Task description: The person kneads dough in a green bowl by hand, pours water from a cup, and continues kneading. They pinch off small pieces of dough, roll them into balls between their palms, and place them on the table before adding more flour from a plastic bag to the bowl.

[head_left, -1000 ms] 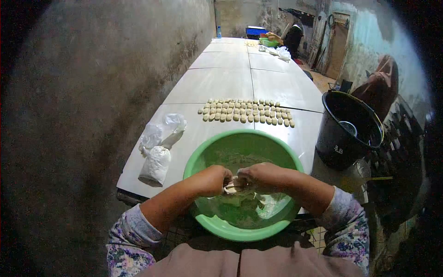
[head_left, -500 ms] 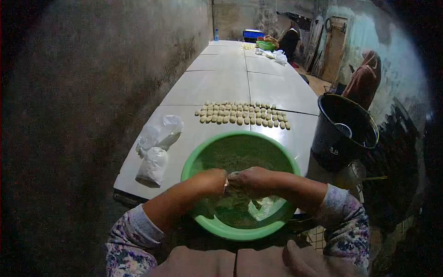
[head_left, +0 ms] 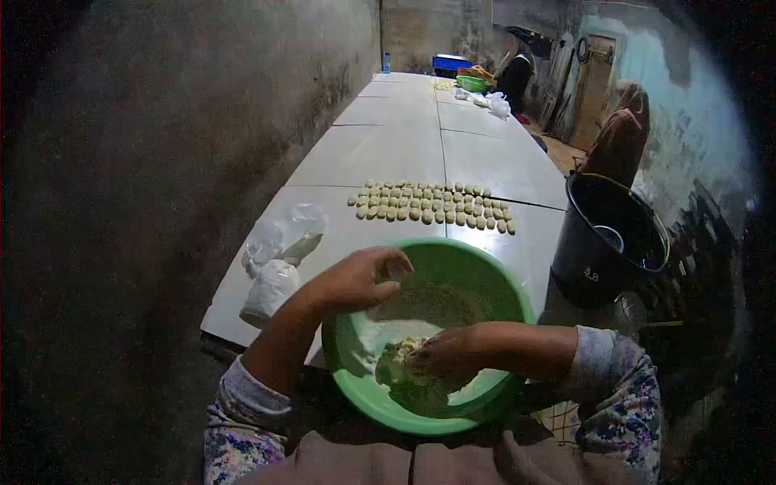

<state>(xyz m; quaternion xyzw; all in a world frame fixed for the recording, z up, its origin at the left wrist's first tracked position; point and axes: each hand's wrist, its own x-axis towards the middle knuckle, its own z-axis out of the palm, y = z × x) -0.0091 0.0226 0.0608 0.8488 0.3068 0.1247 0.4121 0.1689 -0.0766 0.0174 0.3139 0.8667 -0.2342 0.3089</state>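
A large green basin [head_left: 517, 293] stands in front of me, with white flour [head_left: 390, 330] and a crumbly pale dough [head_left: 402, 351] in it. My right hand [head_left: 449, 352] is down in the basin, its fingers pressed into the dough and their tips hidden. Over the basin's left side my left hand [head_left: 368, 279] is raised, thumb apart from the curved fingers, and I see nothing between them. Beyond the basin, rows of small oval dough pieces [head_left: 428, 202] lie on the white table.
Clear plastic bags, one filled with white powder [head_left: 271, 291], lie left of the basin. A black bucket [head_left: 602, 242] stands at the right. A person in a brown covering [head_left: 622, 137] is behind it; another person [head_left: 515, 77] is at the far end by a green tub [head_left: 473, 83].
My hands were together over the basin. Now my left hand has lifted up and left, while my right hand has gone down onto the dough. The view has shifted slightly.
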